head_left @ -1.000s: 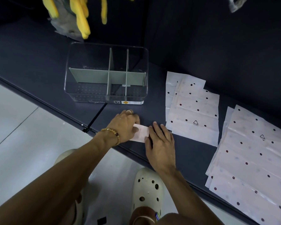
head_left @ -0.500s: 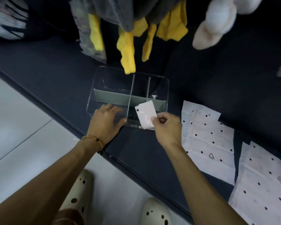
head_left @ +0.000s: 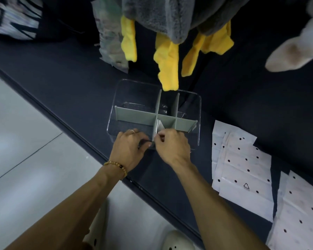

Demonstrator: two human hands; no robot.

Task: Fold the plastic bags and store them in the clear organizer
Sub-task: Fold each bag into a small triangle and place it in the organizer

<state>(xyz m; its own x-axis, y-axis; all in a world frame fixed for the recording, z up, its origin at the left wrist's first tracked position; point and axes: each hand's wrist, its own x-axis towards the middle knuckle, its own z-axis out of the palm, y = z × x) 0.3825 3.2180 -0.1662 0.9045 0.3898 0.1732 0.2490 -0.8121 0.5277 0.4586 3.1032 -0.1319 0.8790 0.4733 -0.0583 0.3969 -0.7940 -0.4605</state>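
Running diagonally across the view, a dark navy bench [head_left: 65,91] carries everything, with pale grey floor tiles [head_left: 25,159] below its edge and a dark wall behind. Grey and yellow fleecy cloths [head_left: 167,51] hang above it, and a whitish plush shape [head_left: 296,51] hangs at the upper right.

Half a second ago the right hand held the folded bag up in front of the clear organizer; now the folded bag [head_left: 160,125] stands inside the near middle compartment, against the divider. The right hand [head_left: 172,147] has come down to the front rim, its fingers curled and pinching the bag's near end. The left hand [head_left: 130,148], with a ring and a bead bracelet [head_left: 116,166], grips the front wall of the clear organizer [head_left: 197,112], as before.

The organizer is a glossy, round-cornered transparent box, split by matte grey-green dividers [head_left: 135,117] into six compartments. Flat bags [head_left: 242,170] lie stacked to the right, thin, creased, pale pink-white with black dots and a triangle mark; a second stack [head_left: 304,210] lies nearer the corner. Cream perforated clogs [head_left: 177,240] show below.
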